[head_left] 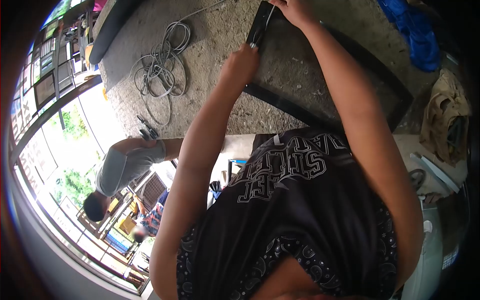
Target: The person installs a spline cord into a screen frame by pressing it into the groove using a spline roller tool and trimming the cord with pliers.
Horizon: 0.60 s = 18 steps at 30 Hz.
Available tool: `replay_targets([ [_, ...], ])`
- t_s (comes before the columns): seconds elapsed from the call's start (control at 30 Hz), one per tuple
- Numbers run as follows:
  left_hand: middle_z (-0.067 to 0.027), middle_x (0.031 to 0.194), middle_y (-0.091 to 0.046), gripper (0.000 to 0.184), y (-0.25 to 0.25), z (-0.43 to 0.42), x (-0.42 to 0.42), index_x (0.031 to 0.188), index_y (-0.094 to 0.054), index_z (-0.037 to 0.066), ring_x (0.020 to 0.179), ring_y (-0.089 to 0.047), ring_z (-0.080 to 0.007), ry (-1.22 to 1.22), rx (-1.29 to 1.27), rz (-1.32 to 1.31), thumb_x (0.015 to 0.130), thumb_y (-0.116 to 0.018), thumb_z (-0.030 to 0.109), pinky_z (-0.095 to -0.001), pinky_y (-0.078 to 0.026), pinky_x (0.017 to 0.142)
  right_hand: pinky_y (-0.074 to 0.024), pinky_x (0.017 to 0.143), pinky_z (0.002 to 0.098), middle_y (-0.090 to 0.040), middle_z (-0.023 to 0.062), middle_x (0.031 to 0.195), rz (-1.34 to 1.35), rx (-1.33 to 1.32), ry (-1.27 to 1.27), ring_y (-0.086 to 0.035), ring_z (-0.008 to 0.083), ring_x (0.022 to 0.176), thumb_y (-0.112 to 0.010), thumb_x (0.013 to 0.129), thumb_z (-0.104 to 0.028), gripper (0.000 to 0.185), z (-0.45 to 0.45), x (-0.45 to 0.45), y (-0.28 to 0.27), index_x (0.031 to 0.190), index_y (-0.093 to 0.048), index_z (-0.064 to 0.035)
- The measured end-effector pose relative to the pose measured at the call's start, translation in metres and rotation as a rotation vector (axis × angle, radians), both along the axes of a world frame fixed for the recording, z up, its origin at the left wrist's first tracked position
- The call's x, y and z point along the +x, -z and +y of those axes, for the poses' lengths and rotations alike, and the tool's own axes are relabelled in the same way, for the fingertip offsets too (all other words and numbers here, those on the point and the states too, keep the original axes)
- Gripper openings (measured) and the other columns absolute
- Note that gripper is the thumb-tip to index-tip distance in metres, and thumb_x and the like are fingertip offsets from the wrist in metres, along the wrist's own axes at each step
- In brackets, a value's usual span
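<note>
A dark panel with a black frame [280,104] lies on the rough, speckled surface [205,100]. My left hand [241,64] is closed at the frame's left side, with a small metallic piece showing at its fingertips; the rest of what it holds is hidden. Near the top edge of the view, my right hand [296,11] pinches a thin grey strip [270,16] that runs down along the frame towards my left hand.
Loops of grey cable [167,65] lie left of the panel, above a small dark tool [146,129]. A person in a grey shirt [125,167] is at the left. Blue cloth [412,35] and brown cloth [445,117] lie at the right.
</note>
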State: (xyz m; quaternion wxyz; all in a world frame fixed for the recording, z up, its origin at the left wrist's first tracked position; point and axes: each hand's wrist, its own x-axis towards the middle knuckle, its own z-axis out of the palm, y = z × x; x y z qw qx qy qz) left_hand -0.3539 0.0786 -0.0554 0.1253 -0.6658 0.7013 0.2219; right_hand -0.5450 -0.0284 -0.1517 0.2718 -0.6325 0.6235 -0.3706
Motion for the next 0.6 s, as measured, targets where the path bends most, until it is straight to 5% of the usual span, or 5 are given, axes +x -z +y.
replay_targets([
  [0.33,-0.0318,0.095,-0.068,0.043,0.024,-0.023,0.003,0.105,-0.056,-0.004,0.096,-0.066,-0.05,0.014,0.033,-0.014,0.104,-0.042,0.036,-0.0546,-0.055,0.082,-0.0513,0.069,0.0455,-0.07,0.0149,0.083,0.124,0.011,0.032,-0.068,0.0313,0.074,-0.07,0.088,-0.041,0.035,-0.002,-0.005,-0.013,0.092,-0.073,-0.0062],
  [0.47,-0.0319,0.089,-0.067,0.041,0.039,-0.034,-0.004,0.101,-0.055,-0.006,0.086,-0.065,-0.0521,0.126,-0.082,0.077,0.104,-0.042,0.033,-0.0566,-0.053,0.076,-0.0516,0.068,0.0455,-0.07,0.0158,0.081,0.127,0.238,0.031,-0.068,0.0334,0.074,-0.069,0.087,-0.047,0.042,-0.003,-0.003,-0.019,0.089,-0.072,-0.0053],
  [0.53,-0.0313,0.089,-0.067,0.042,0.057,-0.033,0.016,0.102,-0.055,-0.007,0.087,-0.065,-0.0518,0.276,-0.09,0.006,0.104,-0.041,0.034,-0.0562,-0.053,0.076,-0.0506,0.065,0.0463,-0.068,0.0172,0.078,0.106,0.05,0.063,-0.067,0.0353,0.072,-0.069,0.087,-0.05,0.045,-0.004,-0.001,-0.005,0.085,-0.07,-0.0046],
  [0.6,-0.0337,0.094,-0.066,0.044,0.033,-0.045,-0.005,0.105,-0.056,-0.006,0.093,-0.066,-0.0509,0.123,-0.03,0.038,0.104,-0.041,0.036,-0.0549,-0.054,0.08,-0.0501,0.065,0.0464,-0.067,0.0179,0.076,0.124,0.028,0.086,-0.066,0.0357,0.07,-0.068,0.088,-0.05,0.046,-0.005,-0.001,-0.007,0.083,-0.069,-0.0041],
])
